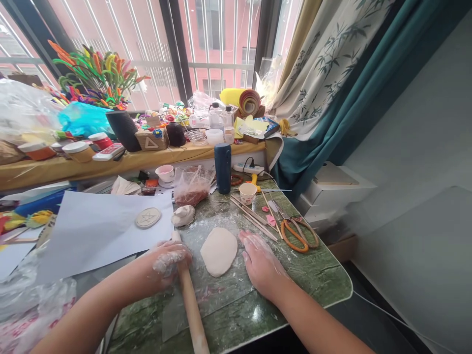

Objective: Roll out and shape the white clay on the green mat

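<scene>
A flattened oval of pale clay (219, 250) lies on a clear plastic sheet (221, 290) over the green table. My left hand (167, 261), dusted white, is closed over a wooden rolling pin (191, 307) that lies left of the clay and points toward me. Just right of the clay, my right hand (260, 260) rests flat on the table, fingers together, holding nothing. A lump of clay (183, 215) sits behind the pin. A round clay disc with a star (148, 217) lies on white paper (92, 231).
Orange-handled scissors (295, 235) and wooden sticks (254, 216) lie to the right. A blue cylinder (222, 168), a small cup (247, 192) and a plastic bag (191, 187) stand behind. A cluttered shelf (110, 162) runs along the window. The table edge (342, 290) curves at the right.
</scene>
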The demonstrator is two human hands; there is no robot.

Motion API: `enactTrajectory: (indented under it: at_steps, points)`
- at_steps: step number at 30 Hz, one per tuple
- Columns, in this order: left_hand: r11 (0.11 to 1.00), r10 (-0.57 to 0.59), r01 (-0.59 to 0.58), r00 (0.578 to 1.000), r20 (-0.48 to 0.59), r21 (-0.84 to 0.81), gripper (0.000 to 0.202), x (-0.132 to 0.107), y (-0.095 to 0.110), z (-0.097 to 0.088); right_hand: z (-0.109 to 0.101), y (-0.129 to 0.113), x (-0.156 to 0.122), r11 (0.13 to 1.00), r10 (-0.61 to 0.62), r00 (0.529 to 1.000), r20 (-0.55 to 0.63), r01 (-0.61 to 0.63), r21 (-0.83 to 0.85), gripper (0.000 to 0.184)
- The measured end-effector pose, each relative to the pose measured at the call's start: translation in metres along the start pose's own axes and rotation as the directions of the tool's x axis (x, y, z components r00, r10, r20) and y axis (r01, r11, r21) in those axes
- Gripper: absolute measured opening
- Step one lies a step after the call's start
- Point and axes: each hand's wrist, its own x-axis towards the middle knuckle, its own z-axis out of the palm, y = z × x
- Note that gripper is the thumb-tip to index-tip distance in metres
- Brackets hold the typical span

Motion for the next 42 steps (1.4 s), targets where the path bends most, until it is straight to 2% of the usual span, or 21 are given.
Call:
enactTrajectory:
  at_steps: [3, 6, 8, 11, 13, 15, 17, 23, 26, 28, 29, 31, 33, 34, 36, 42]
  points:
    - [0.999, -0.018, 0.018, 0.999, 0.027, 0.027, 0.052, -0.003, 0.002, 0.0, 0.0, 0.0, 0.0, 1.0, 0.005, 1.0, -0.005, -0.005, 0.005, 0.056]
    - [0.999, -0.016, 0.015, 0.999, 0.046, 0.038, 0.035, -0.004, -0.002, -0.004, 0.001, 0.0, 0.0, 1.0, 0.008, 1.0, -0.016, -0.008, 0.007, 0.055]
    - [0.999, -0.037, 0.037, 0.999, 0.008, 0.027, 0.028, -0.005, -0.006, -0.01, 0.002, 0.001, -0.001, 1.0, 0.007, 1.0, -0.023, -0.007, 0.006, 0.055]
    - [0.983, -0.178, 0.175, 0.983, -0.045, -0.052, 0.023, -0.006, -0.009, -0.02, 0.001, 0.001, -0.001, 1.0, -0.008, 1.0, -0.026, 0.008, 0.015, 0.056]
    - [0.952, -0.302, 0.296, 0.949, -0.086, -0.079, 0.025, -0.004, -0.009, -0.022, 0.0, 0.0, -0.001, 1.0, -0.005, 1.0, -0.022, 0.006, 0.022, 0.056]
    - [0.922, -0.387, 0.385, 0.905, -0.176, -0.046, 0.029, 0.001, -0.009, -0.017, -0.002, -0.001, -0.002, 1.0, 0.005, 1.0, -0.016, -0.005, 0.026, 0.055]
    - [0.901, -0.414, 0.434, 0.87, -0.268, 0.018, 0.032, 0.008, -0.012, -0.007, -0.004, -0.003, -0.003, 0.999, 0.008, 1.0, -0.008, -0.008, 0.033, 0.058]
    - [0.844, -0.448, 0.512, 0.837, -0.315, 0.161, 0.033, 0.021, -0.02, 0.017, -0.009, -0.005, -0.006, 0.998, 0.034, 0.997, 0.069, -0.037, 0.049, 0.088]
    - [0.867, -0.381, 0.465, 0.85, -0.364, 0.177, 0.034, 0.026, -0.011, 0.025, -0.009, -0.006, -0.006, 0.998, 0.04, 0.995, 0.088, -0.044, 0.044, 0.089]
    - [0.929, -0.289, 0.35, 0.891, -0.351, 0.123, 0.041, 0.032, 0.001, 0.032, -0.009, -0.006, -0.006, 0.998, 0.032, 0.996, 0.088, -0.036, 0.042, 0.088]
    - [0.958, -0.237, 0.273, 0.922, -0.305, 0.082, 0.052, 0.036, 0.007, 0.036, -0.009, -0.006, -0.006, 0.999, 0.029, 0.996, 0.088, -0.032, 0.04, 0.088]
    - [0.988, -0.153, 0.155, 0.977, -0.151, 0.0, 0.091, 0.045, 0.016, 0.043, -0.009, -0.006, -0.006, 0.999, 0.031, 0.995, 0.092, -0.034, 0.034, 0.086]
    - [0.99, -0.125, 0.123, 0.992, -0.013, -0.066, 0.121, 0.053, 0.02, 0.048, -0.01, -0.006, -0.005, 0.998, 0.049, 0.993, 0.109, -0.052, 0.024, 0.085]
    - [0.988, -0.128, 0.13, 0.991, 0.027, -0.085, 0.128, 0.056, 0.02, 0.051, -0.011, -0.007, -0.004, 0.998, 0.06, 0.991, 0.123, -0.063, 0.018, 0.086]
    - [0.985, -0.141, 0.145, 0.989, 0.048, -0.098, 0.129, 0.061, 0.016, 0.055, -0.013, -0.009, -0.002, 0.997, 0.079, 0.984, 0.159, -0.081, 0.006, 0.088]
    - [0.989, -0.106, 0.105, 0.994, -0.006, -0.107, 0.117, 0.064, 0.007, 0.064, -0.017, -0.015, 0.002, 0.993, 0.118, 0.97, 0.214, -0.116, -0.023, 0.083]
